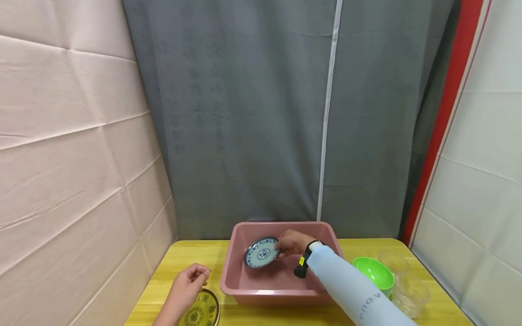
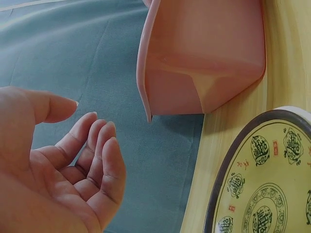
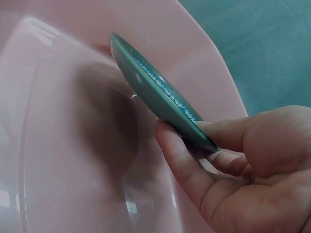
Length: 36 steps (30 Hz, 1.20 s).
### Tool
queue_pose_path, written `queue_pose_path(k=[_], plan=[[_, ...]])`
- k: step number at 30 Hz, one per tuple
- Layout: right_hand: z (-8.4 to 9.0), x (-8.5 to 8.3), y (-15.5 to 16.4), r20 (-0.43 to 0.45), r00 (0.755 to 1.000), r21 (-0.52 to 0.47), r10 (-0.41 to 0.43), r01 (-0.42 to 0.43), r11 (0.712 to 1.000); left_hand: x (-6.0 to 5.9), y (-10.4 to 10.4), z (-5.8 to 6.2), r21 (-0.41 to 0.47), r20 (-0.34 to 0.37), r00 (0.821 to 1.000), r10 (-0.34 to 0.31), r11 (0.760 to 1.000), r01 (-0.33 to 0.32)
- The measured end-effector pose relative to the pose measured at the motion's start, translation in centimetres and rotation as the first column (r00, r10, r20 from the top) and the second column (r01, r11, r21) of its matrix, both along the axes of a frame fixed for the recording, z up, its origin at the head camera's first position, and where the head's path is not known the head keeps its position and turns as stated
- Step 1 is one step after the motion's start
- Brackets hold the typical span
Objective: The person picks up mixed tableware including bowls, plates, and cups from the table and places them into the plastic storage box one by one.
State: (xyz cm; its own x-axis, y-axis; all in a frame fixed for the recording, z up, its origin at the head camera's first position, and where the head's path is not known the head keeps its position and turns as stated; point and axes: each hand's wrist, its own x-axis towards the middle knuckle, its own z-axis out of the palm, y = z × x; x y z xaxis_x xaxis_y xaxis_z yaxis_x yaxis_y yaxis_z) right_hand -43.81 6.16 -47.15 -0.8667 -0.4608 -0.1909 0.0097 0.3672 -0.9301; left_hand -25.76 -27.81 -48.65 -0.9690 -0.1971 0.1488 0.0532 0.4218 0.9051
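A blue-and-white patterned plate (image 1: 263,252) with a dark rim is tilted inside the pink basin (image 1: 281,293). My right hand (image 1: 294,243) pinches it by its right edge, thumb on the upper face and fingers beneath, as the right wrist view shows at the plate (image 3: 155,92). A shadow of plate and hand falls on the basin's floor. My left hand (image 1: 189,285) hovers left of the basin with fingers loosely bent and nothing in them. Just beside and below it lies a yellow patterned plate (image 1: 200,310) with a dark rim, seen partly in the left wrist view.
On the table's right side stand a green bowl (image 1: 373,271) and several clear containers (image 1: 409,290). The wood-patterned table (image 1: 200,249) meets a grey curtain (image 1: 244,136) behind the basin. Pale cloth walls rise at left and right.
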Motion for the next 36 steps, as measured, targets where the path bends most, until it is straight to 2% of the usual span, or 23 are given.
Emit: queue_pose_path(k=[7,13,15,18,19,22,25,26,29,32,36], plan=[[-0.4,0.0,-0.3,-0.02,0.999,0.053,-0.029,0.03,0.998,0.3,-0.5,0.2,0.003,0.029,0.999,0.016,1.0,-0.016],[-0.7,0.0,-0.5,0.03,0.998,0.089,-0.053,0.05,0.995,-0.1,-0.9,-0.3,0.011,0.045,0.998,0.031,0.999,-0.032],[-0.7,0.1,-0.6,0.033,0.998,0.1,-0.049,0.045,0.994,-0.4,-1.3,-1.0,0.024,0.039,0.999,0.017,1.0,-0.018],[-0.6,0.1,-0.6,0.029,0.999,0.106,-0.04,0.037,0.994,-1.5,-2.6,-3.1,0.038,-0.043,0.998,-0.053,0.998,0.055],[-0.6,0.2,-0.6,0.029,0.999,0.112,-0.04,0.037,0.993,-2.5,-3.5,-4.8,0.05,-0.118,0.987,-0.113,0.992,0.119],[-0.6,0.2,-0.6,0.054,0.997,0.126,-0.051,0.043,0.991,-3.1,-4.3,-6.0,0.04,-0.182,0.97,-0.161,0.984,0.171],[-0.7,0.2,-0.5,0.063,0.996,0.151,-0.067,0.057,0.987,-2.5,-3.7,-5.0,0.043,-0.128,0.984,-0.122,0.991,0.128],[-0.7,0.2,-0.5,0.068,0.995,0.157,-0.073,0.062,0.986,-1.4,-2.9,-3.5,0.038,-0.056,0.996,-0.068,0.997,0.071],[-0.9,0.1,-0.5,0.067,0.993,0.18,-0.093,0.08,0.98,-0.4,-1.6,-1.6,0.015,0.0,1.0,-0.023,1.0,0.023],[-1.0,0.0,-0.4,0.087,0.991,0.182,-0.105,0.088,0.979,0.3,-0.9,-0.5,-0.002,0.024,1.0,0.008,1.0,-0.008],[-1.0,-0.4,-0.4,0.103,0.989,0.175,-0.102,0.083,0.981,0.6,-0.7,-0.1,-0.003,0.023,0.999,0.026,1.0,-0.025]])
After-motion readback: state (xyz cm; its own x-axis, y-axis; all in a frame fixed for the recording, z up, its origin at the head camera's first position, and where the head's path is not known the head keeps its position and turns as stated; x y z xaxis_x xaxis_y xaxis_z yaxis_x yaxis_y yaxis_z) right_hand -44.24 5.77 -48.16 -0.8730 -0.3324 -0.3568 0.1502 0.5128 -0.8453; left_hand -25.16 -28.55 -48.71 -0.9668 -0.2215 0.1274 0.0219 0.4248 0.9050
